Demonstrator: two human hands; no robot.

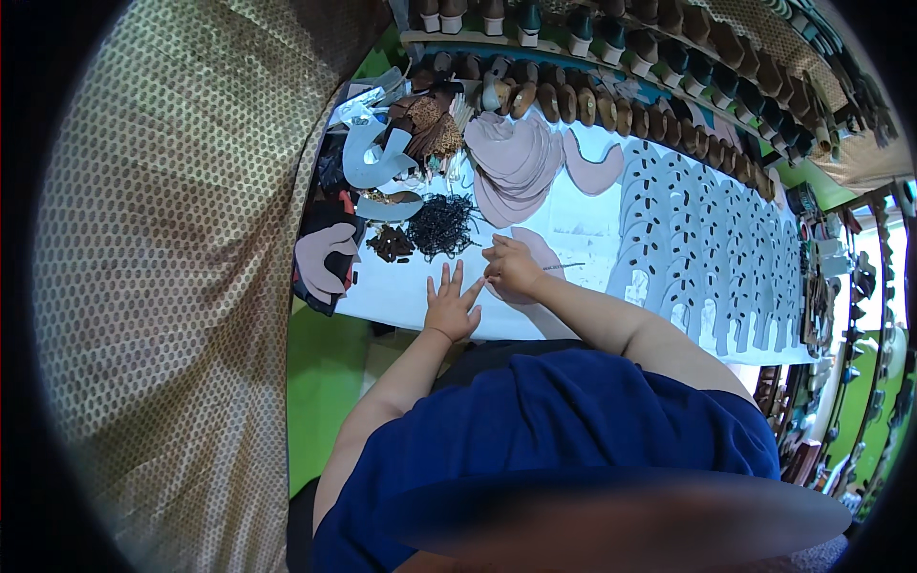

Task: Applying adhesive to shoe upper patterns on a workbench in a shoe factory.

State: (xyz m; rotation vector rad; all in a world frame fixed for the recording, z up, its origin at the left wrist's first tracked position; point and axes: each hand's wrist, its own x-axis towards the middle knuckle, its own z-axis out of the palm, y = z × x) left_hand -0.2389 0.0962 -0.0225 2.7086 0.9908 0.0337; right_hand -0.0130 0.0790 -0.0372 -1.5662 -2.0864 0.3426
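My left hand [452,308] rests on the white table with its fingers spread, holding nothing. Just to its right, my right hand [513,265] is closed, its fingertips low over a pale pink, curved cut-out piece [537,245]. From behind the right hand sticks out a thin, dark, pen-like stick [565,265], seemingly held in it; its tip is hidden. Beyond the left hand lie a tangled heap of short black strips [443,225] and a small pile of dark brown pieces [390,244].
Stacked pink curved pieces [516,158] lie at the back, beside a single U-shaped one [594,170]. Rows of pale pieces with black tabs [709,244] cover the table's right. Pale blue pieces [376,158] are at left. Shoe shelves [611,57] line the back; a patterned curtain [181,286] hangs left.
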